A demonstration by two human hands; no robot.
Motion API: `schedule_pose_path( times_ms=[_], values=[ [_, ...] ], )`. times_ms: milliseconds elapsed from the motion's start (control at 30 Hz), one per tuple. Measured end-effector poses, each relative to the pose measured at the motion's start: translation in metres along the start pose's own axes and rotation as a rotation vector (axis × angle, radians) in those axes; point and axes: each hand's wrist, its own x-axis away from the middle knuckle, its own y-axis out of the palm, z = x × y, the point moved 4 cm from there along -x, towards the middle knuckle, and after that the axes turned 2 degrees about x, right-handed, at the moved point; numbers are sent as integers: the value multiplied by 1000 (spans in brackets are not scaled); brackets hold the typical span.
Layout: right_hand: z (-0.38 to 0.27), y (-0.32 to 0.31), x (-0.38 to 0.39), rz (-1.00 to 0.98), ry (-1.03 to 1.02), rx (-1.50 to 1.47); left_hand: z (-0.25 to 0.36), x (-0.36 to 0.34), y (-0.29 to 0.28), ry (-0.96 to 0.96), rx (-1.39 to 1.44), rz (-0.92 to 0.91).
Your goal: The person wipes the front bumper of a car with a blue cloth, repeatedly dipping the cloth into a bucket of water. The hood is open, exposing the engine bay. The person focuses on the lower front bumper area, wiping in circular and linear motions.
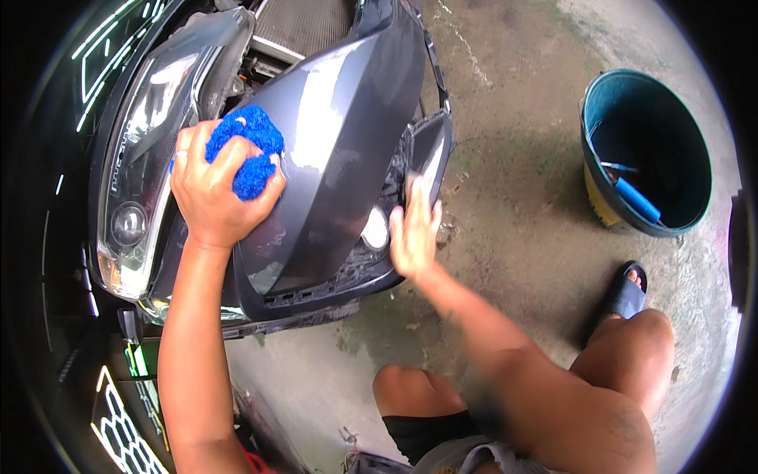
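My left hand is closed around a bunched blue microfiber cloth, which rests on the upper part of a dark grey car bumper, close to the headlight. The bumper's surface is glossy, with wet-looking streaks near the cloth. At the bumper's outer lower edge, beside the round fog light, my right hand lies with its fingers stretched out against the trim. Motion smears its fingertips. Whether anything thin lies under them I cannot make out.
A dark teal bucket stands on the concrete floor to the right, with a blue-handled tool inside. My sandalled foot is just below it. The black car body, reflecting bright lights, runs along the left.
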Motion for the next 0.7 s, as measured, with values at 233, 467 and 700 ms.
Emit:
schedule_pose_path(
  times_ms=[233,467,700],
  values=[
    [33,-40,-123,84,4,-10,2,3,1,21,1,26],
    [6,-28,-19,-119,-18,369,5,-4,-1,-25,28,-21],
    [43,-104,-176,179,-10,106,-1,1,-1,-8,0,24]
  ],
)
